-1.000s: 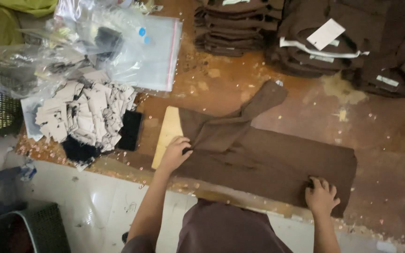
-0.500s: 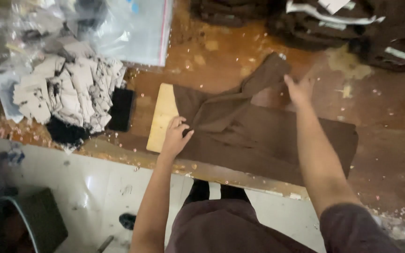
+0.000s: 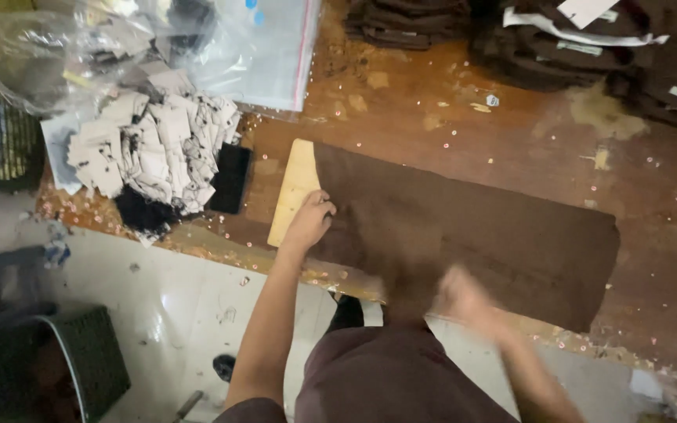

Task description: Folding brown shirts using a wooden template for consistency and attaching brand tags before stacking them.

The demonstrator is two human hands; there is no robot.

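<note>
On the far left a dark basket [image 3: 5, 137] stands at the edge of the surface [image 3: 464, 133], with clear plastic bags [image 3: 221, 43] behind it and a heap of pale paper tags [image 3: 150, 149] just beside a black bundle [image 3: 229, 178].

Next comes our work. We judge we are in the middle of folding the brown cloth [image 3: 479, 235] around a pale board [image 3: 295, 192]: the cloth lies flat as a long, smooth rectangle across the near part of the surface, its left end over the board, its right end reaching well toward the right. Our left hand [image 3: 311, 221] rests flat on the seam where cloth meets board, fingers spread and pressing down, closed on nothing. Our right hand [image 3: 464, 298] is at the near edge of the cloth, too blurred for us to tell whether its fingers are apart or together, or whether it touches the cloth.

The next move, we think, calls for keeping the board pinned with the left while the right takes the free cloth cleanly, so the edges line up without creases.

At the back right lie stacks of folded brown garments [image 3: 589, 47].
</note>
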